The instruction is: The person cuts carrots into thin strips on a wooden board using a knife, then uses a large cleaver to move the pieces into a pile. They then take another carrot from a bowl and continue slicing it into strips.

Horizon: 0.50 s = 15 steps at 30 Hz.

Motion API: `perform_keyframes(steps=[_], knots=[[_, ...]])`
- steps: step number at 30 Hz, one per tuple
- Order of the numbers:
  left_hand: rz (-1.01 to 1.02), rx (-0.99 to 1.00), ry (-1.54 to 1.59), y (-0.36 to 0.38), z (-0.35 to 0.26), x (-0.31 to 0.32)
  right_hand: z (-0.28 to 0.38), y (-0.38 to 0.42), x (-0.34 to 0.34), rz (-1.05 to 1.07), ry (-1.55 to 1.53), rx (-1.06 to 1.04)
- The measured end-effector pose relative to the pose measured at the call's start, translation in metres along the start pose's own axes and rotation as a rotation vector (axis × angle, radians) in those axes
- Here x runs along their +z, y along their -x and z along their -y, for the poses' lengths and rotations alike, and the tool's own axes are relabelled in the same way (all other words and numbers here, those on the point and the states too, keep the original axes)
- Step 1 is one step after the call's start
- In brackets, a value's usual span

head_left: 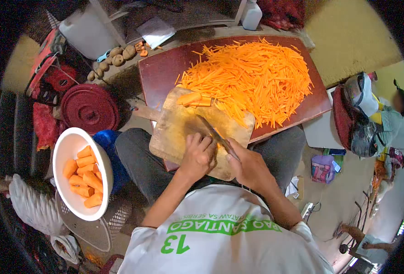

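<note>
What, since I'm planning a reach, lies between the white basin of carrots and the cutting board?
The head view shows a partly hidden blue object, then the person's left leg.

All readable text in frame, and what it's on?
"13": white shirt, green, upside down in view.
"SANTIAGO": shirt's green band; the word before it, perhaps "PAO", is unclear.
"SA SERBIS": shirt, small green line; its ends are unreadable.
Purple bag: markings too blurred to read.

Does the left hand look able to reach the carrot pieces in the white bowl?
Probably yes: the white bowl is uncovered and nothing seems to block the carrot pieces. But the left hand, over the cutting board beside the knife, would first have to move away.
</note>
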State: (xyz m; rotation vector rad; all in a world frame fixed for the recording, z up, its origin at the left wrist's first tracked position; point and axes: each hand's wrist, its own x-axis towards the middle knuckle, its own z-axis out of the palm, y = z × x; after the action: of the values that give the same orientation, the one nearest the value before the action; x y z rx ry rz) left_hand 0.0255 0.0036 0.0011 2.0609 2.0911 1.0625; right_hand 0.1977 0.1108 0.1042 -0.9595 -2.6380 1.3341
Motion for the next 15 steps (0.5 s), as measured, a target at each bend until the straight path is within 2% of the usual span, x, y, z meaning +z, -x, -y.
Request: perform_keyframes(steps=[6,9,12,15], knots=[[-0.015,0.010,-0.017,0.000,0.001,0.002,-0.006,0.025,0.012,-0.113,-0.056,-0.106],[0.007,0.001,0.004,0.002,0.002,0.003,0.008,0.008,0.006,0.057,-0.001,0.085],[0.006,0.004,0.005,0.001,0.002,0.001,-0.011,-0.004,0.021,-0.070,0.072,-0.071],[0.002,-0.010,-0.003,0.000,-0.001,0.000,-0.012,-0.003,0.012,-0.102,0.004,-0.133]])
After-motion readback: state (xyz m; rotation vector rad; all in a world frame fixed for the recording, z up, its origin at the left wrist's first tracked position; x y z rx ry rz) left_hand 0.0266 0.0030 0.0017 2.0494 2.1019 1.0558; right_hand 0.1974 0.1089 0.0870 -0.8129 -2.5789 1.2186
